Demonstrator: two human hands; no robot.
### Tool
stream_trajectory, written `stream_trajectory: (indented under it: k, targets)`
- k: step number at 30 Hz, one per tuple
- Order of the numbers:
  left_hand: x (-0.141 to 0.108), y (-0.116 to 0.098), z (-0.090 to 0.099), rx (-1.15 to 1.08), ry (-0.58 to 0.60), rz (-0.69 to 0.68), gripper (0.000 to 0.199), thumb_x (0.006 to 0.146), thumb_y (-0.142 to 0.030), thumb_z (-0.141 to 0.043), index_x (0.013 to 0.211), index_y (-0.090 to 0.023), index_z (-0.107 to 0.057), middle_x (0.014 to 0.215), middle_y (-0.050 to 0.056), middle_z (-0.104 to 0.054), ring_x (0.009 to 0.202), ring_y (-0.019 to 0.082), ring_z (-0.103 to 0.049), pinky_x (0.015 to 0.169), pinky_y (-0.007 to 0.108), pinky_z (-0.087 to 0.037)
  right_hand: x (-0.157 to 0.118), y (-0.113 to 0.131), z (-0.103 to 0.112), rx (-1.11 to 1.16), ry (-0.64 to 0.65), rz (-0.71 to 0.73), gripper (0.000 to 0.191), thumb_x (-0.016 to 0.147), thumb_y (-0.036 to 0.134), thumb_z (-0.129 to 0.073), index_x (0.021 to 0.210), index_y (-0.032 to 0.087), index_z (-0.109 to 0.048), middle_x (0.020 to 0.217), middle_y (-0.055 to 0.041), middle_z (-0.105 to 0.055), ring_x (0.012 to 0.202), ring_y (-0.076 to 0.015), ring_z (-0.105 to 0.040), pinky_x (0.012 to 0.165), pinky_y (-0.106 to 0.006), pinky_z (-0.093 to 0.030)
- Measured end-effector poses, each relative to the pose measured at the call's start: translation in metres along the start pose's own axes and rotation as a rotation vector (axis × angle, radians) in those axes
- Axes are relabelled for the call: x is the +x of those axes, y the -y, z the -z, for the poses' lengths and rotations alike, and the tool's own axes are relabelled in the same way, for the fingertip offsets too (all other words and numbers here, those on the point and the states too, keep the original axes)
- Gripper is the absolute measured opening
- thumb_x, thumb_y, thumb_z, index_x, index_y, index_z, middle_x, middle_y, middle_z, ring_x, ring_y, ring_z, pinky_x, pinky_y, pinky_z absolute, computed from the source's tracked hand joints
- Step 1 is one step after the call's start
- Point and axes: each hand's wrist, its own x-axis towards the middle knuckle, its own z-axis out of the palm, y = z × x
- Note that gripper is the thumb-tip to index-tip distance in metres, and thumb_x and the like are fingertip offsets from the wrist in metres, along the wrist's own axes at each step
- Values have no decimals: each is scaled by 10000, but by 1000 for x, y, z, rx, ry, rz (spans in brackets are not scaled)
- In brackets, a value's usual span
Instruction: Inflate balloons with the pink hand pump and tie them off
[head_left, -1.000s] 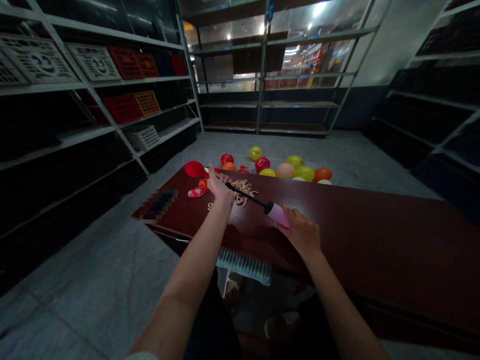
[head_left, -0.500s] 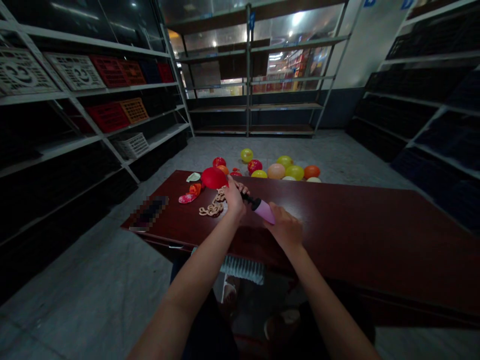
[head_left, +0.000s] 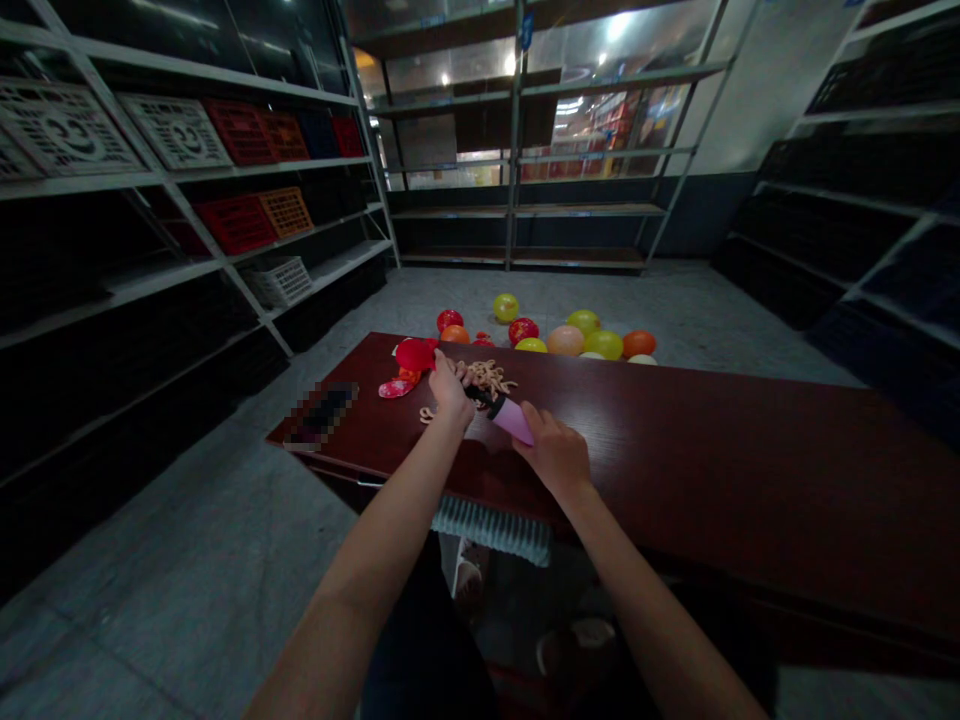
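Observation:
A small red balloon (head_left: 415, 355) sticks out to the left of my left hand (head_left: 451, 390), whose fingers are closed around its neck at the black nozzle end of a pump. The pump's pink-purple body (head_left: 513, 420) slants down to my right hand (head_left: 556, 450), which is wrapped round it. Beyond my left hand lies a heap of tan, ring-like pieces (head_left: 489, 378). Limp balloons, one pink-patterned (head_left: 394, 388) and one orange, rest on the dark red table (head_left: 675, 440) left of my hands.
A pixelated dark object (head_left: 322, 412) lies at the table's left end. Several round balloons (head_left: 565, 340) are on the floor behind the table. Shelves with crates (head_left: 232, 222) stand at the left, more shelving (head_left: 514, 212) at the back. A ribbed grey-blue thing (head_left: 491, 530) is below the front edge.
The red balloon looks smaller than before. Both hands and the pump have shifted slightly left in the view, while the background has shifted right. More of the tan pieces now shows right of my left hand.

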Motion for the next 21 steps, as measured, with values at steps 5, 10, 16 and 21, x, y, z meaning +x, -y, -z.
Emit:
stream_trajectory:
  k: [5,10,16,21]
  targets:
    - [-12,10,-8,-9,60,-33,573,979,-589,-525,619,-216,-283,485,-78,-239,372,66,-267,388,215,-285,3,1,-3,-17,-56,-38,559,908,369,-664,1432,250,-510,1104,-120,-695,867,-246,-639,686,-329,-391]
    - [-19,24,-20,-11,103,-22,609,950,-654,-524,603,-218,-278,469,-75,-231,374,68,-249,391,222,-281,2,-10,-8,-44,-108,-78,522,931,382,-626,1421,235,-519,1057,-126,-686,869,-260,-615,687,-339,-375]
    - [-10,28,-21,-34,22,-38,544,1032,-502,-473,610,-212,-290,448,-77,-255,352,66,-263,386,218,-290,3,-13,-10,-46,-89,-63,523,929,363,-630,1426,248,-514,1089,-115,-683,891,-256,-620,699,-336,-371]
    - [6,4,-15,-16,-95,-52,533,1035,-489,-471,616,-215,-289,428,-76,-245,334,72,-252,370,221,-245,1,-17,-5,-28,-51,34,511,945,335,-596,1441,251,-502,1073,-97,-694,877,-236,-640,698,-321,-370]
